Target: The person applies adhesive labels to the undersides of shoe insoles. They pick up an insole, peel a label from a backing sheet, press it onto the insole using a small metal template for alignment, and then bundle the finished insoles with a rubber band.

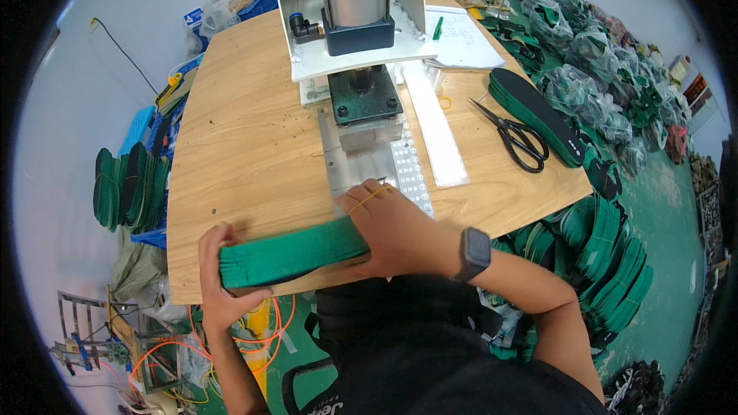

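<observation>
A thick stack of green shoe insoles [292, 256] lies on its side along the table's near edge, gripped between my two hands. My left hand [221, 277] wraps round its left end, thumb below and fingers behind. Around the right end closes my right hand [396, 230], with a yellow rubber band over its fingers and a dark watch on the wrist. Just beyond my right hand is the press: a metal block [370, 134] under a dark plate, above a steel base plate [350, 173]. A strip with printed marks [413, 173] lies beside it.
Black scissors [519, 138] and another insole stack [536, 115] lie on the table's right side. A notebook [465, 38] with a green pen is behind them. Insole piles [592, 261] stand right of the table, more insoles [129, 188] at left. Orange hoses [269, 338] hang below.
</observation>
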`<state>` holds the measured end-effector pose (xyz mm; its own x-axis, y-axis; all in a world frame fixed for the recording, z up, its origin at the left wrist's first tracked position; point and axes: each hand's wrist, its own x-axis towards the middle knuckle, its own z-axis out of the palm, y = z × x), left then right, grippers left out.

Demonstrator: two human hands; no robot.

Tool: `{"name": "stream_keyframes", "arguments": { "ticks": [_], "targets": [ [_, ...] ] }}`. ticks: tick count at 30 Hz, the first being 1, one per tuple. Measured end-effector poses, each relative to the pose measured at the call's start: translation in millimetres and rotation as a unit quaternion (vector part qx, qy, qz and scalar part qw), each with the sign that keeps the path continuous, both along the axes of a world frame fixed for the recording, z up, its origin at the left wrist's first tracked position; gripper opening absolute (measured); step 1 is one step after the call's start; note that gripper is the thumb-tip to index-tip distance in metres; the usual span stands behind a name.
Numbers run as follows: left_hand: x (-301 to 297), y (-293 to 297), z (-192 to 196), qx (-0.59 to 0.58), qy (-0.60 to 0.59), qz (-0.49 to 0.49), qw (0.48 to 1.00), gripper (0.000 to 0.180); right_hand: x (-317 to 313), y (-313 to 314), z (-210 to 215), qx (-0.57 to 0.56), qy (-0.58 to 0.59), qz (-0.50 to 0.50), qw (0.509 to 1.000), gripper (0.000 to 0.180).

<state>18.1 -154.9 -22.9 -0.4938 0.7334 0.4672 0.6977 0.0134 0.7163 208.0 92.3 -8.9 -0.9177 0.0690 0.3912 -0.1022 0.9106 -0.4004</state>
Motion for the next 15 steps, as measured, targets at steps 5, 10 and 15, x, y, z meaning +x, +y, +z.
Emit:
{"name": "stream_keyframes", "arguments": {
  "ticks": [5, 10, 15],
  "targets": [
    [-12.4, -19.7, -2.3, -0.046, 0.081, 0.025, 0.995, 0.074, -6.7, -6.9, 4.6, -0.055, 0.008, 0.022, 0.998, 0.069],
    [7.7, -12.9, 8.6, -0.044, 0.062, 0.018, 0.997, 0.070, 3.4, -4.2, -5.5, -0.068, -0.001, 0.011, 0.998, 0.063],
    [5.7, -16.7, 3.0, -0.086, 0.034, 0.007, 0.996, 0.070, 6.1, -4.7, -2.0, -0.068, 0.035, 0.022, 0.997, 0.063]
  ]
}}
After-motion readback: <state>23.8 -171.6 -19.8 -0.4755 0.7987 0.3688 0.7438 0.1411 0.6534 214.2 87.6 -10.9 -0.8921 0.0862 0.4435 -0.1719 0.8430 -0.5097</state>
